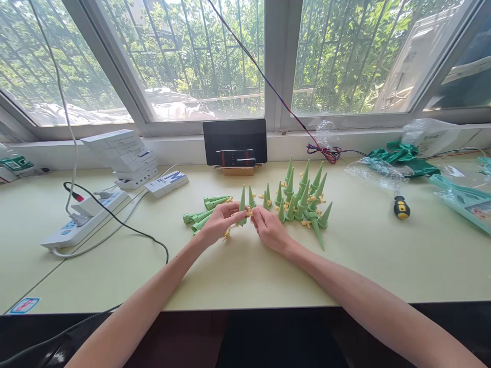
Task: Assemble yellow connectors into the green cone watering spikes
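My left hand [222, 221] is closed around a green plant-watering spike [242, 200], its pointed end up. At the spike's side my right hand [270, 228] pinches a small yellow valve [249, 211]; whether the valve is seated in the spike I cannot tell. Just behind my fingertips another green spike [251, 197] stands upright. Several green spikes without visible valves lie by my left hand, one pile of spikes [195, 218] partly covered by it. A loose yellow valve [227, 233] rests below that hand. To the right stands a cluster of spikes [303, 197] with yellow valves.
A tablet [235, 133] with a phone [238, 158] before it leans at the window. On the left are a power strip [86, 225], stacked white boxes [118, 153] and cables. A screwdriver [401, 208] and plastic packaging [464, 202] lie on the right.
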A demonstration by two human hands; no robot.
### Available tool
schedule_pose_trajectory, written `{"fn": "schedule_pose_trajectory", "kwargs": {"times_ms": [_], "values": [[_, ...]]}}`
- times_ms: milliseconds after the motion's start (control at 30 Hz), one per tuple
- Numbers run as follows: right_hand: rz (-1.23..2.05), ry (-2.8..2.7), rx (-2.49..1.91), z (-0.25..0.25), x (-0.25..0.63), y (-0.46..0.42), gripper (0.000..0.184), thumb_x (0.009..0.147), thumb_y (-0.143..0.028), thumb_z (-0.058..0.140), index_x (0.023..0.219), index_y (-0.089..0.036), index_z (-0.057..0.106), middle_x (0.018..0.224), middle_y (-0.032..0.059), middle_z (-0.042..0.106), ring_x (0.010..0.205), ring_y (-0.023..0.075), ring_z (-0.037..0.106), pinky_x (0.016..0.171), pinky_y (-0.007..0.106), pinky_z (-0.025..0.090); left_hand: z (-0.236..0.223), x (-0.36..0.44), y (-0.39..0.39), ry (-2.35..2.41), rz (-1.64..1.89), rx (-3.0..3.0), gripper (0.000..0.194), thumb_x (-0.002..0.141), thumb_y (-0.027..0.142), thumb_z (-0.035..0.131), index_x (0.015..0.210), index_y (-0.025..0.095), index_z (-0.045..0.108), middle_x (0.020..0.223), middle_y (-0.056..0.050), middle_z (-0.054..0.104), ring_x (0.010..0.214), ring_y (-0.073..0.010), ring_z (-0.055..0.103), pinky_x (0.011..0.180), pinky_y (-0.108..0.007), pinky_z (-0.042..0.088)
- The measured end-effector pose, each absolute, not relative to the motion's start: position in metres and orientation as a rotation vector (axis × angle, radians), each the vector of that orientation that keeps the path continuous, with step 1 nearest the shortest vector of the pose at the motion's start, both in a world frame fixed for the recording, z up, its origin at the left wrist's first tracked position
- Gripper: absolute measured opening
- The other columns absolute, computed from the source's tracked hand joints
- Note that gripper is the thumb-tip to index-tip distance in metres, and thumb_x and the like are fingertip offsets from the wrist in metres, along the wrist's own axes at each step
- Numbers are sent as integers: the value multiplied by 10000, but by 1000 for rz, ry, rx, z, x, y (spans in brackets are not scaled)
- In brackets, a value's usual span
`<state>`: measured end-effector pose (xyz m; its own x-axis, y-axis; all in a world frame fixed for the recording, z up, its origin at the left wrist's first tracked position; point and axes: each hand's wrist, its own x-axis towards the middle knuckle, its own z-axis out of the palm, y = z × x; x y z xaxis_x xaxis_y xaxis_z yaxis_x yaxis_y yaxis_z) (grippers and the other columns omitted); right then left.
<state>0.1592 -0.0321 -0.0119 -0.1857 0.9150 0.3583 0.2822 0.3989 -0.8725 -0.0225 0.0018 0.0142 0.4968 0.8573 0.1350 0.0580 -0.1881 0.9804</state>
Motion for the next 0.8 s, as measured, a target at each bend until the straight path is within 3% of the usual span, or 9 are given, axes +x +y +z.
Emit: {"fn": "schedule_pose_trajectory", "kwargs": {"times_ms": [200, 567, 800], "values": [[797, -1726, -1041, -13, 160, -32, 375, 1030, -428, 299, 745, -216, 419, 648, -25, 483, 566, 125, 426, 572, 267, 325, 17, -22, -1, 823, 866, 1631, 333, 831, 394, 717, 1075, 168, 715, 1011, -98, 705, 913, -217, 653, 810, -330, 505], [596, -1836, -1030, -11, 163, -31, 304, 1020, -350, 332, 755, -220, 406, 663, -17, 454, 586, 138, 388, 577, 268, 299, 14, -23, 3, 763, 933, 1693, 226, 800, 324, 762, 947, 163, 699, 952, -75, 678, 844, -181, 639, 723, -296, 519], [500, -1853, -1051, -10, 164, -29, 270, 1006, -339, 371, 774, -215, 431, 678, -5, 487, 590, 141, 402, 580, 263, 302, 15, -23, 4, 782, 1035, 1786, 179, 788, 330, 770, 877, 175, 767, 1112, -133, 694, 1034, -258, 621, 736, -317, 554]]}}
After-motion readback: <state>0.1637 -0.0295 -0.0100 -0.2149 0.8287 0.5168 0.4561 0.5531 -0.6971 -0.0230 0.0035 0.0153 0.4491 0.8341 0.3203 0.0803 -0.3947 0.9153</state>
